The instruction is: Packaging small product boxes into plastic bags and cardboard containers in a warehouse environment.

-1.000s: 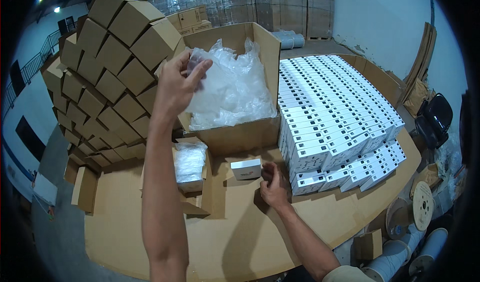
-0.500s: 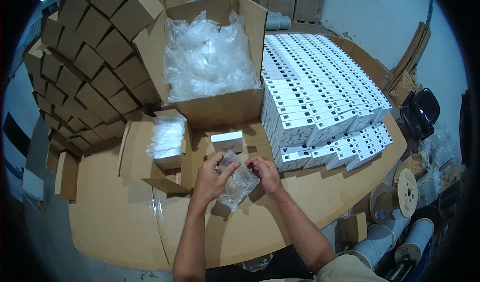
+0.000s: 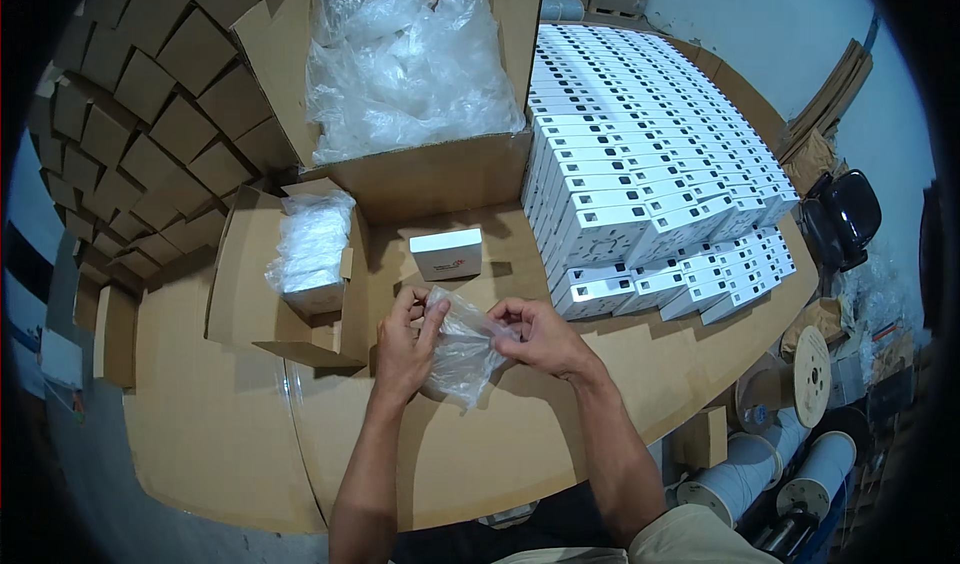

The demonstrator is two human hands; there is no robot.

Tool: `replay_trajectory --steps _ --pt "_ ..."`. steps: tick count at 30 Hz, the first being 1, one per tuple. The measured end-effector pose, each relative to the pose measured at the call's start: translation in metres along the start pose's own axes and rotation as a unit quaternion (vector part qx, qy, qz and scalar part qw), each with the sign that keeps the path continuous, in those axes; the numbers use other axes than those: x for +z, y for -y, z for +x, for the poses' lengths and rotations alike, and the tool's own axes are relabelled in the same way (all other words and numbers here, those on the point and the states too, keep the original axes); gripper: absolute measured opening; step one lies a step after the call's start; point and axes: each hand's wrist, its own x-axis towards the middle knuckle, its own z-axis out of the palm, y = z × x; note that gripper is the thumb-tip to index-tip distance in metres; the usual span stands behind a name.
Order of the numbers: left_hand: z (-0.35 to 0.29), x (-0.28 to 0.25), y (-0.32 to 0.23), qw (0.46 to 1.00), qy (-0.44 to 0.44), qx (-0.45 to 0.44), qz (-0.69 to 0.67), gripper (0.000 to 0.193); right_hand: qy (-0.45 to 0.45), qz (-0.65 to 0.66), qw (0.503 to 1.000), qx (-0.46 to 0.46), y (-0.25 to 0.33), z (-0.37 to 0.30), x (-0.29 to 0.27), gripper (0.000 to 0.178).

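One thin clear bag (image 3: 463, 352) is pinched at its left by our left hand (image 3: 404, 352) and at its right by our right hand (image 3: 545, 338), over the brown cardboard sheet (image 3: 215, 419); we seem to be opening its mouth, so the next move calls for a soft pull; one white box (image 3: 446, 256) stands near it at twelve o'clock; the small open carton (image 3: 352, 312) hems us in toward ten, the stacked white boxes (image 3: 640, 189) toward two; more room spreads toward seven; the sheet's near edge curves at six.
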Motion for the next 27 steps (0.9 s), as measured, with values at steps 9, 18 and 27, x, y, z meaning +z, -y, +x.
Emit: replay_trajectory --steps 9,18,27 --pt "-0.003 -0.002 -0.003 0.998 -0.064 0.014 -0.004 0.025 -0.187 0.129 0.973 -0.029 -0.003 0.015 0.017 0.003" --pt "0.000 0.003 -0.003 0.981 -0.181 0.069 0.004 0.027 -0.116 0.072 0.991 0.000 -0.001 0.013 0.025 0.011" --pt "-0.003 0.003 -0.010 0.981 -0.178 0.040 0.068 0.028 -0.159 0.321 0.929 -0.092 -0.004 0.020 0.028 0.005"
